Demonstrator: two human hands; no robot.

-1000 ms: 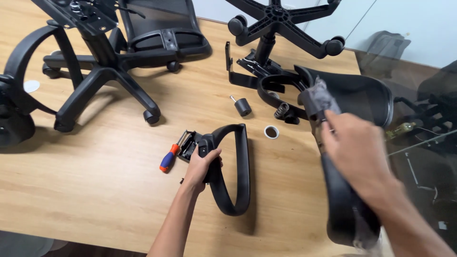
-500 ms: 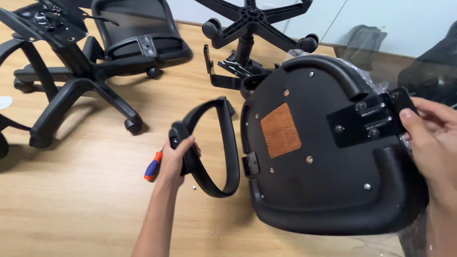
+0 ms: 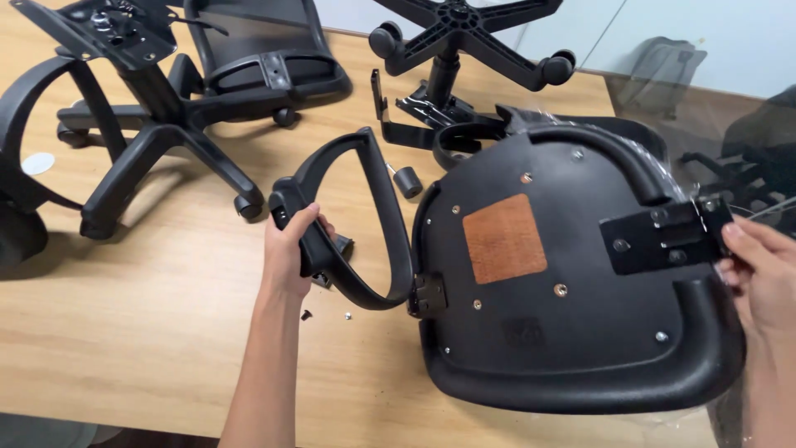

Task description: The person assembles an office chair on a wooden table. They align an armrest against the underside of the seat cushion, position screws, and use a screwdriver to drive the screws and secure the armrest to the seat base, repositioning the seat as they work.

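- Head view: the left hand (image 3: 292,249) wraps closed around a curved black armrest (image 3: 358,224), lifted off the wooden table (image 3: 149,332); the armrest's lower end meets a bracket (image 3: 429,294) at the seat's left edge.
- The upturned black seat pan (image 3: 572,307) lies underside up at the table's right, showing a brown patch (image 3: 504,239).
- The right hand (image 3: 763,274) pinches a flat black mounting plate (image 3: 663,236) on the seat's right side.
- Small screws (image 3: 327,315) lie on the table just beside the left wrist.
- Two five-star wheeled bases (image 3: 464,33) rest further back.
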